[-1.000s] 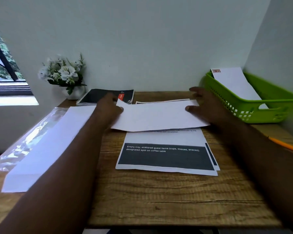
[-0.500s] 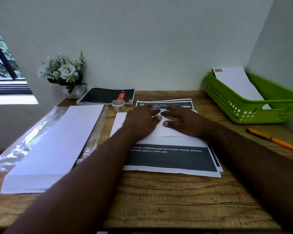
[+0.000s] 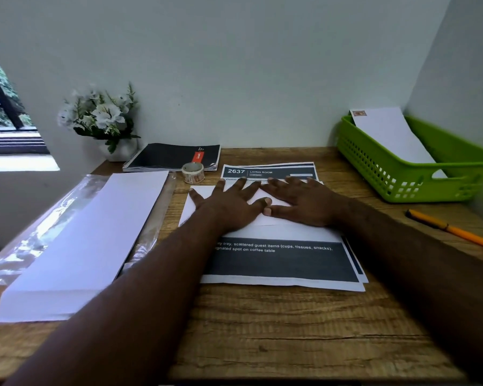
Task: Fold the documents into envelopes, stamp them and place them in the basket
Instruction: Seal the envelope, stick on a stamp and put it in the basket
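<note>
A folded white document (image 3: 195,201) lies across a stack of printed documents (image 3: 285,263) in the middle of the wooden table. My left hand (image 3: 229,203) and my right hand (image 3: 301,201) press flat on the folded sheet, fingers spread and thumbs almost touching. A pile of white envelopes (image 3: 89,240) on a clear plastic wrapper lies at the left. A roll of stamps (image 3: 193,172) stands behind the papers. The green basket (image 3: 396,179) at the right back holds one stamped envelope (image 3: 388,135).
A black spiral notebook (image 3: 170,157) and a white pot of flowers (image 3: 101,121) stand by the back wall. An orange pencil (image 3: 455,229) lies at the right edge. Walls close in behind and to the right.
The sheet I held up by both ends a second ago now lies folded on the stack. Both hands moved to its middle and now press it flat, fingers spread wider.
</note>
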{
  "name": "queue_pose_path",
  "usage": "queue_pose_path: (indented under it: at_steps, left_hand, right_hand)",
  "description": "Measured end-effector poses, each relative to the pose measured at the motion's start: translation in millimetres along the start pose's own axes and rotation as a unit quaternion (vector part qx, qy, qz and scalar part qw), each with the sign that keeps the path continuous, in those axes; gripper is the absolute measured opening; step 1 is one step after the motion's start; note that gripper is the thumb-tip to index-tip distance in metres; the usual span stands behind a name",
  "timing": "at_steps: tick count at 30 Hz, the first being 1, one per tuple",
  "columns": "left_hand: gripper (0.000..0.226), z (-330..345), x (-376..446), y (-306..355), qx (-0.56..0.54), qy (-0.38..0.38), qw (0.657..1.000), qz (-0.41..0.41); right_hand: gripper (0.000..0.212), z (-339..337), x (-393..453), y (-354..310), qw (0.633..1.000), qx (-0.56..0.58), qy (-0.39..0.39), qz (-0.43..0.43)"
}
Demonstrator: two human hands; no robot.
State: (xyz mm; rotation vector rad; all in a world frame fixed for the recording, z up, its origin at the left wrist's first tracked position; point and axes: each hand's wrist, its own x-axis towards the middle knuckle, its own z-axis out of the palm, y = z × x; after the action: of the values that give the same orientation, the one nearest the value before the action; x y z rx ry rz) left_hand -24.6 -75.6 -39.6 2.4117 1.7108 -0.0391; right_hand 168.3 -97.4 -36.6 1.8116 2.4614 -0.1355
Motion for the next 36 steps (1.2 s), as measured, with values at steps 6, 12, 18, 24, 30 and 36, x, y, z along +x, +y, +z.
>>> queue_pose_path:
  at_steps: [6,12,18,24,30,36]
  left_hand:
    - [0.079,-0.1,-0.6,-9.1,0.011,0.006,1.000,-0.016]
    - [0.076,0.7,0.4,-10.0,0.005,-0.002,1.000,-0.018]
    - [0.047,-6.9,-5.5,-26.7,-0.155,0.248,0.956,0.007]
    - [0.026,-22.8,9.7,-65.6,-0.112,0.321,0.927,-0.156]
    - [0.007,-23.2,13.8,-57.8,-0.229,0.371,0.899,-0.043]
    - [0.014,-22.2,-9.2,-3.7,-0.431,0.300,0.839,0.146]
  right_hand:
    - [0.087,-2.1,0.0,-0.4,1.000,-0.001,-0.010,0.011]
    - [0.097,-1.9,2.1,-0.3,0.999,0.001,-0.029,0.037]
    - [0.101,1.6,-1.0,-0.4,0.999,0.023,0.010,0.026]
    - [0.077,-3.3,-5.7,-7.4,0.991,0.073,0.107,-0.024]
    - [0.041,-6.3,-1.1,-6.0,0.935,0.202,0.283,-0.074]
    - [0.030,-14.7,-1.0,-9.7,0.827,0.282,0.465,-0.141]
